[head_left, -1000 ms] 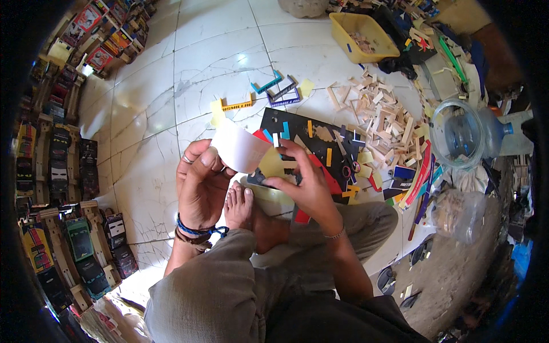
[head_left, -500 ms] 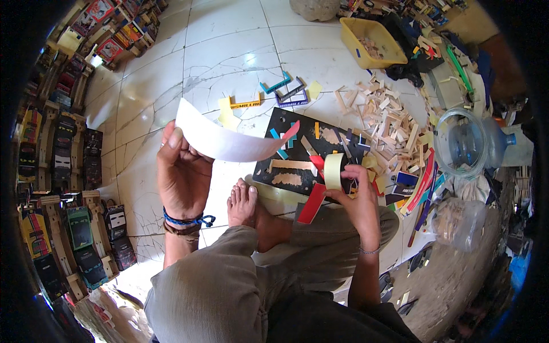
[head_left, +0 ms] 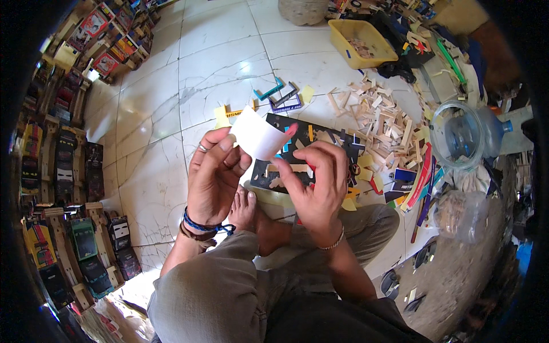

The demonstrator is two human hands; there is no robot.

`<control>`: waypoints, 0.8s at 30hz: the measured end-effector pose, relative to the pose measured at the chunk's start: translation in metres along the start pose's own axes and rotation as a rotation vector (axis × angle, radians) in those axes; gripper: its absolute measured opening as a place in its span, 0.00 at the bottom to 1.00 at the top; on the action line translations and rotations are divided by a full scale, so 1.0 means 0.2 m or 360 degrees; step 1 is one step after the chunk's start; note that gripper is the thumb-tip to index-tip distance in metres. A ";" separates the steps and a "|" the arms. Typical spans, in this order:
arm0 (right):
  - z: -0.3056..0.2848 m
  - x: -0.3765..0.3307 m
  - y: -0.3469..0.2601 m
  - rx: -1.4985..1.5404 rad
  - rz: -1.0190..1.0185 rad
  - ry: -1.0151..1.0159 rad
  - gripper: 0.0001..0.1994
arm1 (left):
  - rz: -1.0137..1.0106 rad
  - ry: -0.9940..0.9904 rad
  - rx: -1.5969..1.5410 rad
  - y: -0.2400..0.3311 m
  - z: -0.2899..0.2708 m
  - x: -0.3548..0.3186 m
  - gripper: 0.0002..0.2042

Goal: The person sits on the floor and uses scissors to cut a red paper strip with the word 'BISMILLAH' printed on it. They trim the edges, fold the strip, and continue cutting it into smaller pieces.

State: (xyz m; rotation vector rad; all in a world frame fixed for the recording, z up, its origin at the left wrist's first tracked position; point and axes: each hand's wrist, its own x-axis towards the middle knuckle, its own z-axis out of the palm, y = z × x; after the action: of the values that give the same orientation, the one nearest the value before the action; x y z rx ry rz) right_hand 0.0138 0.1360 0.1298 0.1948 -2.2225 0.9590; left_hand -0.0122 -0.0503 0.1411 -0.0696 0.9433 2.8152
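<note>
Above the black board (head_left: pixel 320 150), a white paper strip (head_left: pixel 258 137) in both grips, left hand (head_left: pixel 214 178) and right hand (head_left: pixel 314 186) pinching its edges.

White paper strip (head_left: pixel 260 137), black board (head_left: pixel 297 154) at three o'clock with coloured pieces, yellow bin (head_left: pixel 361 41) at one o'clock, pale wooden offcuts (head_left: pixel 380 114), blue braided wristband (head_left: pixel 200 224), grey-veined white tiles (head_left: pixel 154 114)

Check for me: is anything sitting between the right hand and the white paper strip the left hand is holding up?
Nothing visible. The left hand pinches the white paper strip at its lower left edge, and the right hand is right below the strip's free end, fingers at its edge. The black board lies behind them on the floor.
</note>
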 end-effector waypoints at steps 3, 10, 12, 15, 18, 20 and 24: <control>0.00 0.01 0.03 -0.0034 -0.0063 -0.0042 0.21 | -0.0075 0.0089 -0.0032 -0.02 0.01 -0.01 0.10; -0.02 -0.05 0.06 0.0023 0.0028 -0.0023 0.13 | -0.0178 0.0070 0.0108 -0.05 0.03 0.00 0.11; -0.03 -0.06 0.08 0.0103 0.0202 -0.0019 0.10 | -0.0108 0.0096 0.0134 -0.05 0.04 0.00 0.12; -0.07 -0.05 0.16 0.0094 0.0479 -0.0019 0.08 | 0.0002 0.0005 0.0182 -0.05 0.02 0.03 0.12; -0.13 -0.07 0.23 0.0962 0.1425 0.0117 0.10 | 0.0236 -0.0174 0.0775 -0.11 -0.03 0.09 0.12; -0.17 -0.07 0.27 0.1127 0.1545 0.0226 0.12 | 0.0480 -0.0509 0.1793 -0.18 -0.08 0.13 0.12; -0.25 -0.12 0.31 0.1349 0.1704 0.0367 0.16 | 0.0803 -0.1071 0.3255 -0.43 -0.19 0.12 0.14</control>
State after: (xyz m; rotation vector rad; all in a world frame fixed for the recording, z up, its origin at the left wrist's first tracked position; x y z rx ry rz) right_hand 0.0342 0.2122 0.1026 -0.7720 -1.4829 2.3021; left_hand -0.0217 -0.0023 0.0585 1.2385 2.9316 0.6023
